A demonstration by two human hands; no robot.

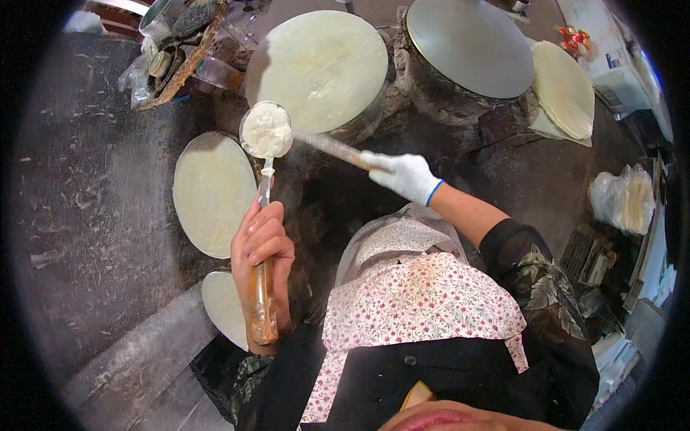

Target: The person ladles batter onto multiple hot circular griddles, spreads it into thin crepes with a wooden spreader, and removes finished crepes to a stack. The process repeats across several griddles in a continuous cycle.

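Bare, my left hand is wrapped round the wooden-handled shank of a ladle. Thick white batter fills the ladle's bowl, which overlaps the near edge of a large round pale crepe. A white glove with a blue cuff covers my right hand. Its fingers are closed on a long, narrow spatula with a wooden grip, whose far end is blurred and points at the bowl. Two more pale crepes lie to the left of my left hand, one nearer me and partly hidden.
At the far right stands a round grey griddle on a dark base. Beside it is a stack of crepes. A board with plastic bags and dark things sits far left. Clear plastic packs lie at the right.
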